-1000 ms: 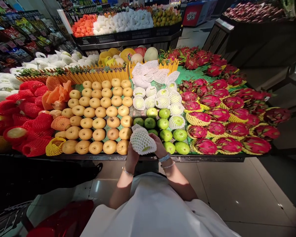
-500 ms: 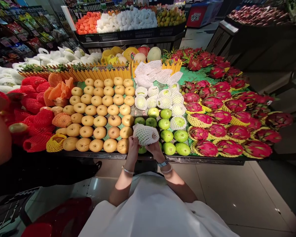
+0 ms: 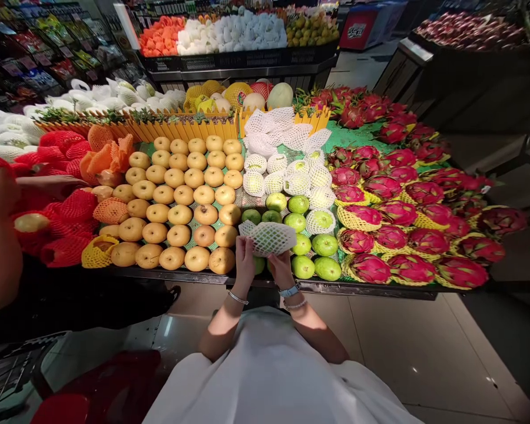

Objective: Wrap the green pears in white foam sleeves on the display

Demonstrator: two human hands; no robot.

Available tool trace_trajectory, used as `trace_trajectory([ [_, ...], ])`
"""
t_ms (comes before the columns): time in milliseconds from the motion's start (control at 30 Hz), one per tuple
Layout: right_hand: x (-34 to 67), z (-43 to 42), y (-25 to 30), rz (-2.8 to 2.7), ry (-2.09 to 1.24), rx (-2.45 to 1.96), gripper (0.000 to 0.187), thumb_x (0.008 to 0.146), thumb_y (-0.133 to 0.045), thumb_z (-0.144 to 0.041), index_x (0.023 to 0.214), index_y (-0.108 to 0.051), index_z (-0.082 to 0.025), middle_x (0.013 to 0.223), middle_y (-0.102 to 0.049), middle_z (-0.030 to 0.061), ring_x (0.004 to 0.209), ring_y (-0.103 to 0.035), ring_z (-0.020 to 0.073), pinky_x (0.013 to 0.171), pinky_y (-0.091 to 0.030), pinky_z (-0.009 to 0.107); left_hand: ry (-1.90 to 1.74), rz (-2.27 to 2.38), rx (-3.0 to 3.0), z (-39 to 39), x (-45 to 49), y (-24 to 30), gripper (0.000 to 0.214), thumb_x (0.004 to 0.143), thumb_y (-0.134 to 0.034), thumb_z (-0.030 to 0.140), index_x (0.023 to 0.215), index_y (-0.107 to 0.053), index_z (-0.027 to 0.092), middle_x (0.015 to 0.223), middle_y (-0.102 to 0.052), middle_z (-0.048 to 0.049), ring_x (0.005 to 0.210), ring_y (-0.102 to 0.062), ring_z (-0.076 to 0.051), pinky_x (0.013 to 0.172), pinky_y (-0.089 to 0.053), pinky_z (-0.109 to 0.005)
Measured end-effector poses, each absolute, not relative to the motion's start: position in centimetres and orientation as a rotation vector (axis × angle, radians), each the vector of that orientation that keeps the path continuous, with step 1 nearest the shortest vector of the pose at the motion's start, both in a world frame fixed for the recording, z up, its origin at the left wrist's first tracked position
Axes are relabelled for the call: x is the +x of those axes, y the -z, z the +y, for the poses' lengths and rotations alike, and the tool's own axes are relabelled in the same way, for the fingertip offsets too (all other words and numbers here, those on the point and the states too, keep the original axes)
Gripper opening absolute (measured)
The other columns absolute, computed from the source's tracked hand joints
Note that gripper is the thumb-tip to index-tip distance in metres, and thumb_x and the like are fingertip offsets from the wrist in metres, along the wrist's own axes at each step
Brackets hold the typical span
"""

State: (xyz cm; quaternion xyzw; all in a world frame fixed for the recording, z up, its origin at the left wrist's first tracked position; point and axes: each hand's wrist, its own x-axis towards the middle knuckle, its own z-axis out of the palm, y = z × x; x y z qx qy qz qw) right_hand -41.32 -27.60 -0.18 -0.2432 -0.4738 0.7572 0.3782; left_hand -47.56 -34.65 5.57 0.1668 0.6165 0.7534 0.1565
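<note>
Both my hands hold a white foam fruit net (image 3: 268, 238) above the front of the green fruit. My left hand (image 3: 244, 259) pinches its left end. At its lower right side, my right hand (image 3: 281, 268) has its fingers closed on it. Green shows through the mesh; whether a fruit is inside I cannot tell. Bare green fruits (image 3: 327, 270) lie around and under my hands. Behind them sit green fruits in white nets (image 3: 297, 182), with a pile of loose white foam nets (image 3: 274, 131) further back.
Rows of round brown pears (image 3: 179, 235) lie to the left, dragon fruits (image 3: 410, 268) in yellow nets to the right. Another person's arm (image 3: 0, 241) reaches over red-netted fruit (image 3: 70, 253) at far left. A low yellow fence (image 3: 185, 131) runs behind the pears.
The foam net has gone from rounded to longer and flatter, its right end now reaching further right. Both hands still hold it. At far left, the other person's hand has come into view over the red nets.
</note>
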Motion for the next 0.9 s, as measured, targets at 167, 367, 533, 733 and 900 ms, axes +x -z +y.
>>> trace_trajectory([
  [167,-41.9,-27.6,1.1,-1.16,-1.928,-0.635,0.051,0.066,-0.074,-0.05,0.108,-0.053,-0.029,0.104,-0.069,0.003,0.097,-0.065,0.0198,0.088,-0.057,0.04,-2.181,1.58,0.468,-34.0,-48.6,-5.9,0.039,0.084,-0.065,0.058,0.082,-0.05,0.022,0.078,-0.047,0.0021,0.069,-0.048,-0.011,0.063,-0.046,-0.022],
  [367,-42.1,-27.5,1.2,-1.179,-1.846,-0.64,0.041,0.084,-0.052,-0.057,0.113,-0.052,-0.027,0.104,-0.069,0.0052,0.098,-0.066,0.0187,0.095,-0.053,0.042,-2.259,1.355,0.323,-32.7,-47.4,-4.8,0.039,0.078,-0.072,0.052,0.088,-0.046,0.023,0.079,-0.051,0.0023,0.069,-0.052,-0.012,0.064,-0.049,-0.024],
  [533,-41.7,-27.1,1.7,-1.203,-1.692,-0.66,0.064,0.085,-0.051,-0.059,0.138,-0.032,-0.029,0.13,-0.059,0.0115,0.113,-0.062,0.0229,0.097,-0.053,0.047,-2.17,1.734,0.541,-33.6,-46.7,-3.7,0.033,0.087,-0.064,0.046,0.109,-0.05,0.025,0.081,-0.054,0.0019,0.075,-0.054,-0.014,0.074,-0.049,-0.027],
  [733,-40.5,-25.3,-1.9,-1.564,-1.497,-0.518,0.084,0.08,-0.063,-0.067,0.147,-0.03,-0.028,0.147,-0.046,0.014,0.132,-0.051,0.0313,0.102,-0.051,0.05,-2.049,1.638,1.07,-35.9,-48.5,-4.9,0.08,0.079,-0.07,0.057,0.146,-0.032,0.034,0.159,-0.029,-0.0062,0.149,-0.025,-0.029,0.122,-0.026,-0.043],
  [900,-38.8,-25.7,-7.6,-1.983,-1.25,-0.233,0.068,0.094,-0.05,-0.058,0.151,-0.035,-0.025,0.147,-0.05,0.0112,0.136,-0.048,0.03,0.112,-0.044,0.048,-1.969,1.555,0.658,-34.9,-48.8,-3.7,0.104,0.053,-0.088,0.054,0.142,-0.042,0.027,0.14,-0.053,-0.0107,0.134,-0.048,-0.036,0.106,-0.05,-0.048],
])
